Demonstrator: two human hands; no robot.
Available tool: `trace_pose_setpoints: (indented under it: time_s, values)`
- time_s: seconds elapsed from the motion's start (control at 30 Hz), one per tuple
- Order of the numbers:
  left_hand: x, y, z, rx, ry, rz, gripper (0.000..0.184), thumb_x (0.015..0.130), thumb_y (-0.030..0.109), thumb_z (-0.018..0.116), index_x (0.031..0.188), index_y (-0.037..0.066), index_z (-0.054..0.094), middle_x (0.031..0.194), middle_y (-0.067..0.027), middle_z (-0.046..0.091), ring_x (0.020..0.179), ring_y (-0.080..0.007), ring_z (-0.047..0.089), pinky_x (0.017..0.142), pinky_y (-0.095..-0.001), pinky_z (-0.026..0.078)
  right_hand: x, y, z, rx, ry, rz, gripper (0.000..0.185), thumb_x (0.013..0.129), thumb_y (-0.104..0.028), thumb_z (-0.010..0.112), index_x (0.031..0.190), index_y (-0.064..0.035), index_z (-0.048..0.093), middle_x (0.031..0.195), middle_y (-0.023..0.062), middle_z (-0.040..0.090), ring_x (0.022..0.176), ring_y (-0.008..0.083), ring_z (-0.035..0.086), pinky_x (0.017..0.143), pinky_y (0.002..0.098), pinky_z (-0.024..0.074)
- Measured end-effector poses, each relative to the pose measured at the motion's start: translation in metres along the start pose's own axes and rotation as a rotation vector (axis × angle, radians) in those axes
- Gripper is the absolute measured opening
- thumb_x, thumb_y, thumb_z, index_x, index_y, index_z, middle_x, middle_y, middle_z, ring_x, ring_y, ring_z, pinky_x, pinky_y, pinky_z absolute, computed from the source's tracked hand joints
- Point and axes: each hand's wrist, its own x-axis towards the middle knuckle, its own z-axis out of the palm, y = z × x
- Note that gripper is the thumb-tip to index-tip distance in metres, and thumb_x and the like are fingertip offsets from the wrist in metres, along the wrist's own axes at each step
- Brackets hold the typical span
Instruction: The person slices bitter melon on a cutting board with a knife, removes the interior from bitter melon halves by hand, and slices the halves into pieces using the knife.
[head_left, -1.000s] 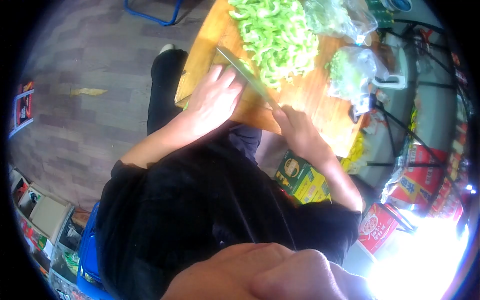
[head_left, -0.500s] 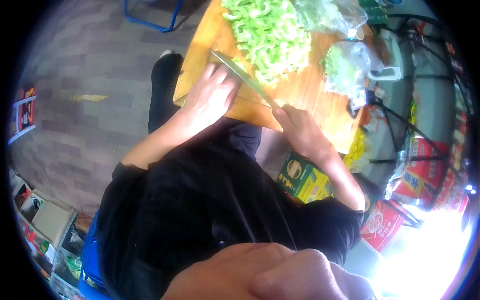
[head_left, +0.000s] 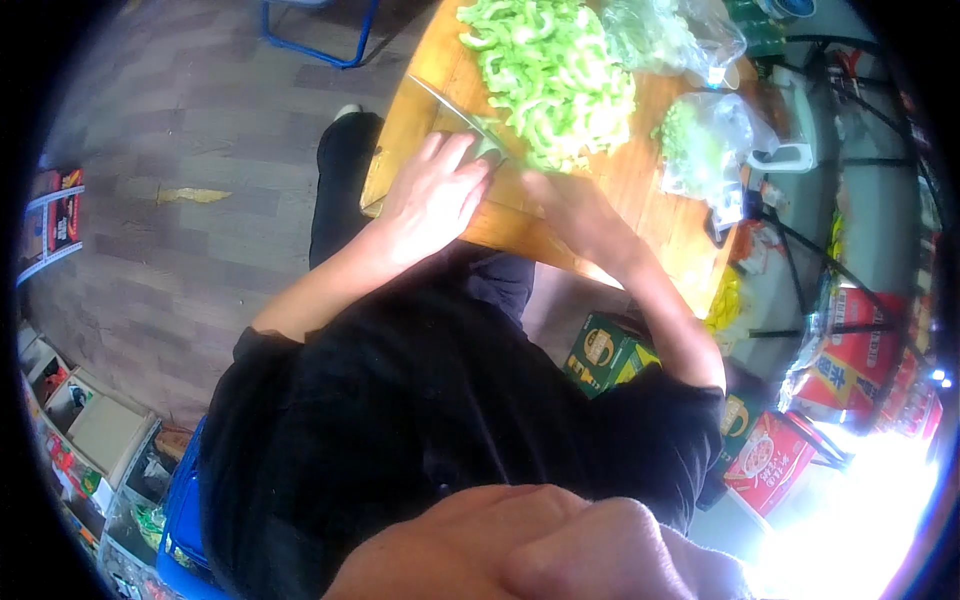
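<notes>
In my right hand (head_left: pixel 578 212), blurred by motion, is the handle of a kitchen knife (head_left: pixel 448 106). Its narrow blade points away to the upper left, passing just beyond the fingers of my left hand (head_left: pixel 435 195). Those fingers are curled down on a piece of green vegetable (head_left: pixel 488 148), mostly hidden under them and beside the blade. Past the knife lies a large heap of pale green, crescent-shaped vegetable slices (head_left: pixel 560 80). All of this rests on a wooden table (head_left: pixel 510 222).
On the table's right side lie a clear plastic bag of green pieces (head_left: pixel 695 140) and another clear bag (head_left: pixel 650 40) farther back. A black metal rack (head_left: pixel 800 245) stands beyond. Boxes (head_left: pixel 598 352) sit below on the floor. A blue-framed stool (head_left: pixel 320 50) is at the upper left.
My right hand has shifted left and slightly up with the knife, and its blade now lies farther up-left. My left hand stays curled at the table's near edge. The whole view has shifted slightly.
</notes>
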Motion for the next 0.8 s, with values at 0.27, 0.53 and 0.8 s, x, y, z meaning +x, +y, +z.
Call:
trace_pose_setpoints:
  time_s: [0.27, 0.53, 0.8]
  values:
    - [-0.002, -0.003, 0.001, -0.049, -0.028, -0.045, 0.021, 0.080, 0.006, 0.069, 0.100, 0.005, 0.069, 0.098, -0.0156, 0.053, 0.090, -0.0333, 0.054, 0.077, -0.0419, 0.049, -0.078, 0.018, -0.018, -0.394, 0.215, -0.677, 0.023, 0.102, -0.012, 0.044, 0.115, 0.0030, 0.055, 0.088, 0.0232, 0.057, 0.074, 0.0409, 0.059, 0.064, 0.0475, 0.0473]
    - [-0.001, -0.001, 0.003, -0.040, 0.007, -0.012, 0.019, 0.081, 0.007, 0.069, 0.099, 0.004, 0.069, 0.102, -0.0148, 0.055, 0.091, -0.0329, 0.055, 0.078, -0.0413, 0.049, -0.010, 0.002, -0.001, -0.128, 0.032, -0.234, 0.042, 0.104, -0.034, 0.043, 0.113, 0.0038, 0.059, 0.088, 0.0238, 0.061, 0.078, 0.0380, 0.059, 0.073, 0.0439, 0.0475]
    - [-0.006, 0.000, 0.001, -0.060, 0.011, -0.077, 0.020, 0.080, 0.008, 0.071, 0.099, 0.004, 0.069, 0.103, -0.0159, 0.055, 0.094, -0.0337, 0.056, 0.078, -0.0412, 0.049, -0.056, -0.010, -0.013, 0.044, -0.035, 0.108, 0.051, 0.104, -0.040, 0.044, 0.091, 0.0060, 0.061, 0.077, 0.0290, 0.059, 0.078, 0.0430, 0.060, 0.071, 0.0471, 0.0459]
